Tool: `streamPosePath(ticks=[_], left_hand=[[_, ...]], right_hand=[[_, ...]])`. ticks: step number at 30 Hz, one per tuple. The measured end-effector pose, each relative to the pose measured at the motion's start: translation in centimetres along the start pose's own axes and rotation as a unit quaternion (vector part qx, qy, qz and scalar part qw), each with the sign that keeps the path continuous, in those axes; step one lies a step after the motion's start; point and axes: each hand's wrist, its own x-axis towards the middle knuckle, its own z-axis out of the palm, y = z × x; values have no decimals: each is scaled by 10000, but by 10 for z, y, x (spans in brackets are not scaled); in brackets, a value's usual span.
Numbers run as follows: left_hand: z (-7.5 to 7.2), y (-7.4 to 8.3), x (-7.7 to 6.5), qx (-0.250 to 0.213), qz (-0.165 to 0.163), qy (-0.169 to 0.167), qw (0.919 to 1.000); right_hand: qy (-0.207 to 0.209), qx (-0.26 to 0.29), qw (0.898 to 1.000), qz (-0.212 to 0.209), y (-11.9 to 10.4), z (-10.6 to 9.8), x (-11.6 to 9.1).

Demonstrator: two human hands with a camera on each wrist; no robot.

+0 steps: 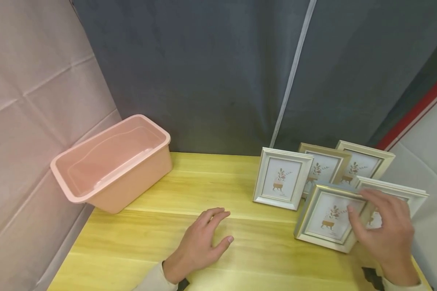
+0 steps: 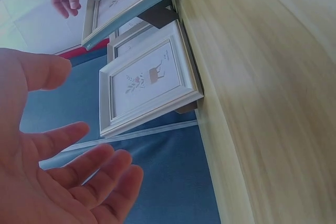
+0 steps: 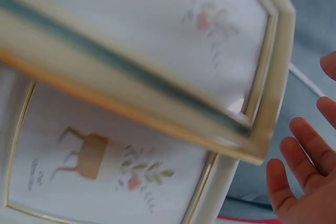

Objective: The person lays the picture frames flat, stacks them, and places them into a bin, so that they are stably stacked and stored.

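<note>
Foremost picture frame (image 1: 330,218): long axis upright, front facing the wearer. Right hand (image 1: 389,230): spread, beside it. Left hand (image 1: 201,243): spread, well left of it.

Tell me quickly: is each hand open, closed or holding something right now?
Left hand: open, holding nothing.
Right hand: open, holding nothing, close to the front picture frame.

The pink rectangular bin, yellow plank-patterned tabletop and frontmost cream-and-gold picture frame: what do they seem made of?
Bin: probably moulded plastic, satin finish; smooth walls, flared rim.
Tabletop: wood or wood-look laminate, slight sheen; grain and plank lines show.
Frame: painted wood or plastic, unclear which; stepped edges, metallic-looking gold.
</note>
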Motion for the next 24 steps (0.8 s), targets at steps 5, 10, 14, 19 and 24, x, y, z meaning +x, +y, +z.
streamPosePath(ticks=[5, 10, 14, 19, 24], left_hand=[[3, -1, -1, -155, 26, 15, 9999], [7, -3, 0, -409, 43, -18, 9992], [11, -6, 1, -970, -161, -308, 9947], [14, -5, 3, -1398, -359, -668, 9873], [14, -2, 4, -1434, -277, -765, 9863]], right_hand=[[-88, -119, 9998, 144, 15, -4, -3], [-351, -121, 9985, 410, 20, -5, -5], [-493, -112, 9959, 747, 23, -8, -7], [-740, -18, 9898, 1219, 35, -13, -12], [-1248, -140, 9776, 1687, 39, -17, -15]])
